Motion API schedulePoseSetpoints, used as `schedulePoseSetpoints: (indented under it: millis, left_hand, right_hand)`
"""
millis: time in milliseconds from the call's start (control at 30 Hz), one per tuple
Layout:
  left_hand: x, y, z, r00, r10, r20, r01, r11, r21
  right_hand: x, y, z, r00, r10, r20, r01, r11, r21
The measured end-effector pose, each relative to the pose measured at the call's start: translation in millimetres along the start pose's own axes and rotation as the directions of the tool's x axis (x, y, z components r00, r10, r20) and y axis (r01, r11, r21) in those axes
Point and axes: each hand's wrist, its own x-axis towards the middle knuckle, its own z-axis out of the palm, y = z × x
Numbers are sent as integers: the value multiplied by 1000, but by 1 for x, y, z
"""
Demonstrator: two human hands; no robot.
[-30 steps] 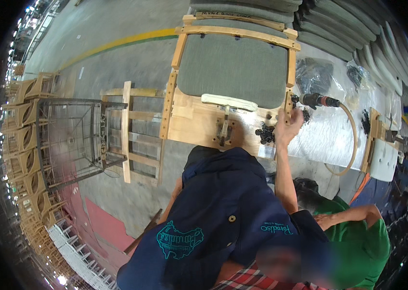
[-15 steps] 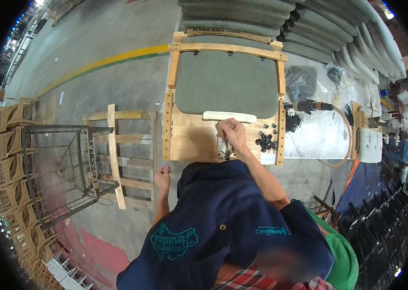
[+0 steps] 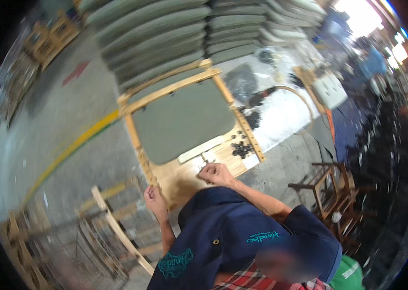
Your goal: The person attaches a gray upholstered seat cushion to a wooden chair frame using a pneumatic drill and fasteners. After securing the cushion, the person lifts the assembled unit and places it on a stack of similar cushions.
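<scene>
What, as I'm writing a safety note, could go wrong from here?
The right hand is at the clamp by the white bar, so it might get pinched. The small black parts lie loose on the wooden board; a bump could scatter them.

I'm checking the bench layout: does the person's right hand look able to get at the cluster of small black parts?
Probably yes: the right hand is over the pale wooden board, the small black parts lie ahead and to its right, and only bare wood shows between; the hand's grip is unclear.
</scene>
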Motion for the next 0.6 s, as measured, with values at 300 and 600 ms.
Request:
schedulePoseSetpoints:
  millis: [300,600]
  left_hand:
    - [61,61,101,993,-52,102,23,964,267]
    - [79,47,106,982,-28,189,-1,988,152]
  right_hand:
    - [-22,-6,-12,995,-43,89,58,983,-172]
    - [36,-2,-70,962,84,-260,-9,961,275]
